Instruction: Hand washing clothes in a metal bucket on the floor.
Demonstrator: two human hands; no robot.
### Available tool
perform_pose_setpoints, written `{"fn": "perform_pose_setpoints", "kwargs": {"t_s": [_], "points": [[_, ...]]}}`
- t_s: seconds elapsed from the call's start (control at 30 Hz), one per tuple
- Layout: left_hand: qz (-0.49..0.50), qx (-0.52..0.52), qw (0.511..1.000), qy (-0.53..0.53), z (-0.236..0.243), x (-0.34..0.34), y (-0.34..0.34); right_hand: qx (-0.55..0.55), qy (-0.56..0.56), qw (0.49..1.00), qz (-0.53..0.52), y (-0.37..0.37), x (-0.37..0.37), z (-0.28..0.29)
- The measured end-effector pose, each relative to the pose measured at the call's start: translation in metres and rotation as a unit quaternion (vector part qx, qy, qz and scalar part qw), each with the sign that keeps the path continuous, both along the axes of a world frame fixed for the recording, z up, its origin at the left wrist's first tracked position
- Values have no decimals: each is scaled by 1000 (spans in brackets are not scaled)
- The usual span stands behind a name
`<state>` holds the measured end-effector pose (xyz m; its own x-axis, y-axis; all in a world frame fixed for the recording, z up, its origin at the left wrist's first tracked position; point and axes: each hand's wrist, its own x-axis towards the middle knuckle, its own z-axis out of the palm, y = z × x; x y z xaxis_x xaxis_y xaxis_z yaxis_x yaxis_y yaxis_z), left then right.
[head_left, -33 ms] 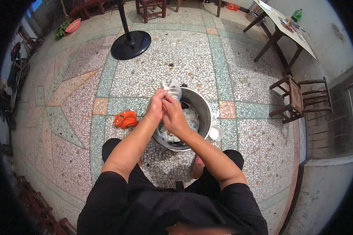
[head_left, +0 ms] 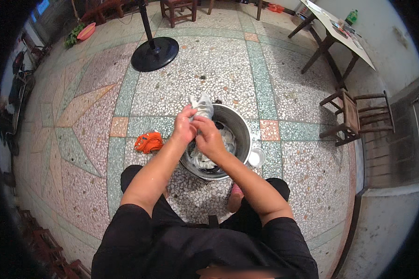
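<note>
Both hands grip a wet whitish-grey cloth (head_left: 202,106) above the left far part of a round metal pot (head_left: 242,132). My left hand (head_left: 185,126) is closed round the cloth, thumb toward the far side. Beside it, my right hand (head_left: 206,135) has its fingers curled on the same cloth. The cloth's bunched end sticks out past the fingers, away from me. More wet pale and dark cloth (head_left: 226,139) lies inside the pot, partly covered by my right hand and forearm. What the palms enclose is hidden.
An orange bundle of fabric (head_left: 148,142) lies left of the pot. A small white tub (head_left: 256,157) stands at its right. Farther off are a black round stand base (head_left: 155,54), a wooden chair (head_left: 351,114) and a table (head_left: 342,39). My knees flank the pot.
The hands have parted slightly, with the fingers less pressed together. The cloth's end has shifted a little to the left.
</note>
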<state>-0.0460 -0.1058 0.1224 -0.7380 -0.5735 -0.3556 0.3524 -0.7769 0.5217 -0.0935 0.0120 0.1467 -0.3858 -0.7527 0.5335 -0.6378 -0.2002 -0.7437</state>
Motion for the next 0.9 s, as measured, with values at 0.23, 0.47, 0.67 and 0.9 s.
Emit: {"fn": "perform_pose_setpoints", "kwargs": {"t_s": [0.23,0.47,0.67,0.9], "points": [[-60,-31,994,83,11,1,0,34,-207,972,-106,8,-45,1],[-97,-65,992,58,14,1,6,80,-279,955,-55,11,-70,-5],[-48,-40,997,43,9,6,-9,-6,-590,803,87,25,-105,18],[-79,-26,996,45,7,4,0,110,28,993,-42,14,-58,2]]}}
